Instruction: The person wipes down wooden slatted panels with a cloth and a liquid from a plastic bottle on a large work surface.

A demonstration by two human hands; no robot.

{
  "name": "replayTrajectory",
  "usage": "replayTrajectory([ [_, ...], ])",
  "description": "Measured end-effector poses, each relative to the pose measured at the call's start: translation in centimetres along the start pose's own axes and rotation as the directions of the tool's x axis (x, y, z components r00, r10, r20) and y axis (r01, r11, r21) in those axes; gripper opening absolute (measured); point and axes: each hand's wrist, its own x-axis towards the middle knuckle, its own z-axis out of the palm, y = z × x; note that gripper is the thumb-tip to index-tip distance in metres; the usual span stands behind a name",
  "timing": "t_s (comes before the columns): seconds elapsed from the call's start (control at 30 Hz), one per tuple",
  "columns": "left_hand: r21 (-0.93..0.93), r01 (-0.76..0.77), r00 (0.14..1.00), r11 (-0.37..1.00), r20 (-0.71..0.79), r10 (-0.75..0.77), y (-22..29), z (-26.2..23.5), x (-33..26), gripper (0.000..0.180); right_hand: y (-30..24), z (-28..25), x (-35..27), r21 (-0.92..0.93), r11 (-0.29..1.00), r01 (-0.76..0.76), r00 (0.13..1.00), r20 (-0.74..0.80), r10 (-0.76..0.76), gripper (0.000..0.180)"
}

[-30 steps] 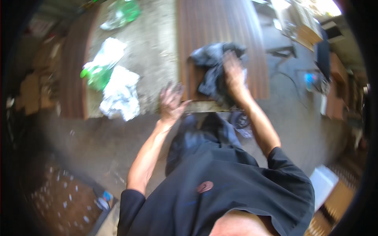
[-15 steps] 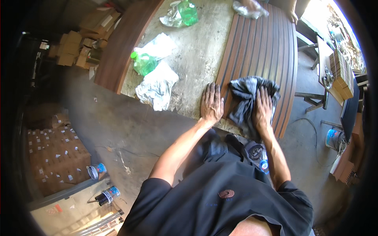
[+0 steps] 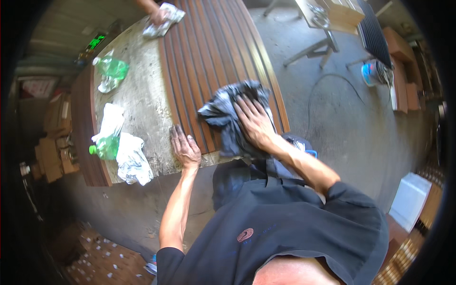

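Note:
A grooved brown wood panel lies along the worn, stained table. My right hand presses down on a crumpled dark grey rag near the panel's front end. Its fingers are stretched out over the cloth and slightly apart. Flat at the table's front edge rests my left hand, holding nothing, its darkened fingertips beside the panel's left side. Under the rag, part of the panel is hidden.
Green bottles and white rags lie on the table's left. A brown board runs along the table's far left side. Beyond, a co-worker's hand holds a white cloth. A bucket and cable stand right.
My view has turned, so the table and panel appear farther left. My right hand now angles more to the left on the rag. The left hand stays at the panel's left corner.

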Motion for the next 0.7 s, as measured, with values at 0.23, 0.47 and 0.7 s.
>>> replayTrajectory([
  [0.23, -0.05, -0.071, 0.997, 0.996, 0.028, 0.073, 0.6, 1.6, 0.6, 0.053, 7.2, 2.4, 11.5, -0.041, 0.99, -0.134, 0.953, -0.278, 0.117, 0.051],
  [0.47, -0.021, -0.037, 0.999, 0.999, 0.017, 0.038, -0.3, 0.3, -0.6, 0.052, 3.0, -2.0, -5.5, -0.014, 0.989, -0.148, 0.989, -0.003, 0.148, 0.057],
  [0.7, -0.059, -0.053, 0.998, 0.997, 0.043, 0.055, 1.0, 1.2, 0.3, 0.052, 14.7, -1.0, 11.1, -0.153, 0.967, -0.206, 0.963, -0.207, 0.173, 0.053],
])
